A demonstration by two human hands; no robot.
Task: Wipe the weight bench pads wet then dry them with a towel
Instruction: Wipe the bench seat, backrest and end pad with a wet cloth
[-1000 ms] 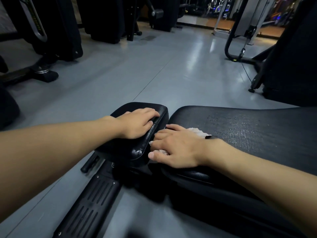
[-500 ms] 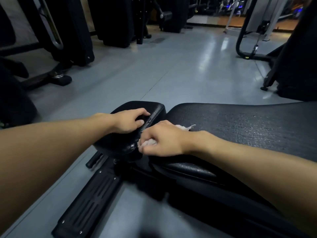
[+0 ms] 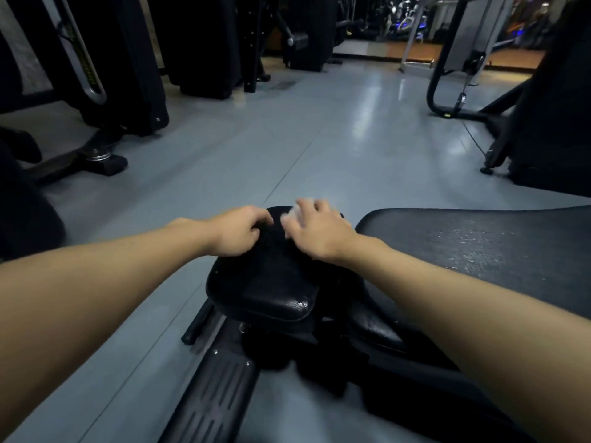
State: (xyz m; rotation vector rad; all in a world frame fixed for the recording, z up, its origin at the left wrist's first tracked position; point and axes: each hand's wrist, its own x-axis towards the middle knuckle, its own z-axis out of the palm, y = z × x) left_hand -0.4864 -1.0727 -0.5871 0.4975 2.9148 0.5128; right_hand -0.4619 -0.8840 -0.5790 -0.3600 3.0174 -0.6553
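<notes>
1. Head view looks down along two bare forearms to a black weight bench on a grey floor (image 3: 319,139).
2. Both hands sit at the far end of the small pad (image 3: 265,282), the short black cushion in the middle of the frame.
3. Left hand (image 3: 238,233) rests on the pad's far left part. Its fingers are bent and held close together, with the tips down on the vinyl. Blur hides whether they actually clutch the pad.
4. Right hand (image 3: 319,233) lies just beside the left, close but apart from it. Its fingers (image 3: 316,207) reach forward, slightly apart, over a white cloth (image 3: 292,215).
5. That cloth is pressed between the right hand and the pad's far edge. Only a pale, smeared patch of it shows past the fingertips.
6. Near end of the small pad glints with a wet-looking sheen.
7. Long pad (image 3: 479,247) stretches away to the right, just beside the small one. Its surface is speckled with bright flecks, and the right forearm crosses above its near corner.
8. Ribbed black foot plate (image 3: 211,394) runs below the small pad toward the camera.
9. Dark gym machines (image 3: 198,43) stand well apart across the floor.
</notes>
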